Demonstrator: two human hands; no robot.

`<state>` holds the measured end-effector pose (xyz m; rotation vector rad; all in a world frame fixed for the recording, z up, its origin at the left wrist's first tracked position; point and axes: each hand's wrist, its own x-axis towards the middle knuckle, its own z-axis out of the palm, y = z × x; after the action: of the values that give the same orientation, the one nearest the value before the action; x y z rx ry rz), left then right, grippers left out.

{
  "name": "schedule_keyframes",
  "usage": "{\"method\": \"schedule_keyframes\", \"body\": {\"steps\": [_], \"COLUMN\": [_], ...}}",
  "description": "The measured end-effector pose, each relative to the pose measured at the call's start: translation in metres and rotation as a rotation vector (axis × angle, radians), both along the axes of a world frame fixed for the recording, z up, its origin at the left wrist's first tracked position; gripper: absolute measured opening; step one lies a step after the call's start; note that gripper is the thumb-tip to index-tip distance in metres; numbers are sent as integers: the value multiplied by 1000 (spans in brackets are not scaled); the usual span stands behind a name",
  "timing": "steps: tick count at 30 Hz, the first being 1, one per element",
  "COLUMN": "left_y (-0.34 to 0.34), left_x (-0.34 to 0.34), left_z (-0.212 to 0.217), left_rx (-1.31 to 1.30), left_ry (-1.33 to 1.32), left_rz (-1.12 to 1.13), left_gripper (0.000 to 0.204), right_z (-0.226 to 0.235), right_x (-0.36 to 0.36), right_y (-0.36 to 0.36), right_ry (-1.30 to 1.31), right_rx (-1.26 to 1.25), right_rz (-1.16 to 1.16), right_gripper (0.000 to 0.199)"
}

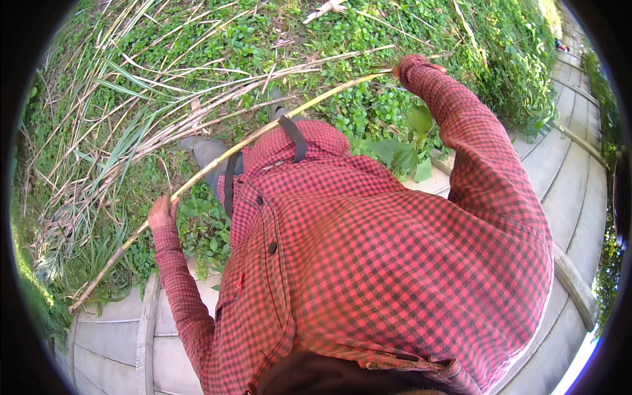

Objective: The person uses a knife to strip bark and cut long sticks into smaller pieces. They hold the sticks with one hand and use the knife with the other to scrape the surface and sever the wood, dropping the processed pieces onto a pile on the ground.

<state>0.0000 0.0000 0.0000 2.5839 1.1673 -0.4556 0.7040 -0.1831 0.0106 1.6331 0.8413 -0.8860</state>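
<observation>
Green undergrowth (pixel 378 108) strewn with dry stalks (pixel 191 122) fills the head view, edged by grey slabs (pixel 108 342). One long yellowish cane (pixel 263 130) slants across above the wearer's legs. The left hand (pixel 161 212) is closed round its lower part; the right hand (pixel 397 70) meets its upper end, grip hidden by the cuff. It probably handles light, stiff but springy, best held mid-shaft, hands apart.

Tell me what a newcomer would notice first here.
Probably the red checked shirt, filling the centre and lower right. Next, the long yellowish stalk, held slanting by the left fingers at left and right fingers at upper right. Dry stalks lie at upper left.
</observation>
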Motion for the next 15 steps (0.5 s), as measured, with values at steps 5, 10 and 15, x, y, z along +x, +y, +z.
{"method": "schedule_keyframes", "body": {"steps": [5, 10, 15], "left_y": [8, 56, 123], "left_x": [-39, -18, 0], "left_z": [40, 61, 115], "left_rx": [138, 320, 455], "left_ry": [-42, 12, -7], "left_rz": [43, 204, 363], "left_gripper": [31, 31, 27], "right_z": [-27, -55, -28], "right_x": [25, -6, -55], "right_y": [-34, -15, 62], "right_ry": [-26, 232, 614], "right_rx": [273, 1090, 1403], "right_rz": [-205, -918, -506], "right_gripper": [60, 68, 61]}}
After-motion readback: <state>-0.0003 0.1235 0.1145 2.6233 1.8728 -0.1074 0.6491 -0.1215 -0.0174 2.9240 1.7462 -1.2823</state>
